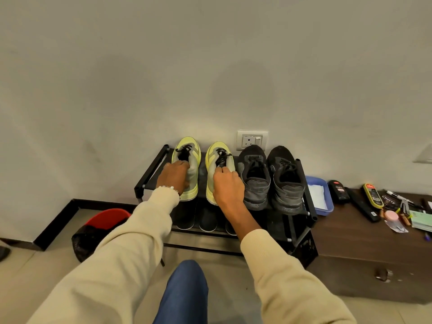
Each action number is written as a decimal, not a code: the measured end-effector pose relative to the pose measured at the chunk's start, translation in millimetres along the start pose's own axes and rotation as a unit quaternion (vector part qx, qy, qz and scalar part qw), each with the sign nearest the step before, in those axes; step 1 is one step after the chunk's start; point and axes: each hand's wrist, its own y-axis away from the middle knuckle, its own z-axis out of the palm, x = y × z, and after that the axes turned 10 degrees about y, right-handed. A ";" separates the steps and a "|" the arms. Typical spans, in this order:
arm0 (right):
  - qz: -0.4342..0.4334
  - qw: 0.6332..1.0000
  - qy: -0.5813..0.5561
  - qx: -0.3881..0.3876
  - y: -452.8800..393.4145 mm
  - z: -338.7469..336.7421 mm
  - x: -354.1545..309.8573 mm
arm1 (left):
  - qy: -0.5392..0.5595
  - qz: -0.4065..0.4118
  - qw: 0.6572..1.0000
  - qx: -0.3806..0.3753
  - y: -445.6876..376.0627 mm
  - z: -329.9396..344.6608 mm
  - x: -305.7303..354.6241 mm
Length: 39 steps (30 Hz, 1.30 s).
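Two yellow-green sneakers stand side by side, toes to the wall, on the top shelf of a black shoe rack (149,170). My left hand (174,175) grips the left sneaker (190,148) with its fingers curled into the shoe's opening. My right hand (225,184) holds the right sneaker (216,152) at its opening, fingers by the black laces. Both arms wear cream sleeves.
A pair of black sneakers (271,174) sits right of the yellow pair on the same shelf. More shoes lie on the lower shelf. A red bin (107,218) with a black bag stands left. A low brown cabinet (364,249) right holds a blue tray (319,195), shoe polish and small items.
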 end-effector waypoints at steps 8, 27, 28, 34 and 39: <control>-0.019 1.000 -0.010 0.002 -0.8 0.9 0.2 | -0.009 0.010 1.000 -0.017 -1.3 -4.6 -2.3; -0.018 0.981 -0.192 0.012 -4.4 -44.6 54.2 | 0.035 0.000 0.999 0.030 -3.4 -53.4 58.7; -0.010 0.977 -0.210 0.030 -6.8 -53.4 60.7 | 0.077 0.006 0.996 0.036 -7.6 -60.3 66.5; 0.063 0.945 -0.278 0.162 -58.2 -91.0 107.5 | 0.316 0.034 0.940 0.123 -60.9 -79.5 115.4; 0.069 0.922 -0.268 0.269 -138.8 -104.3 159.2 | 0.318 0.087 0.916 0.226 -148.0 -80.1 153.0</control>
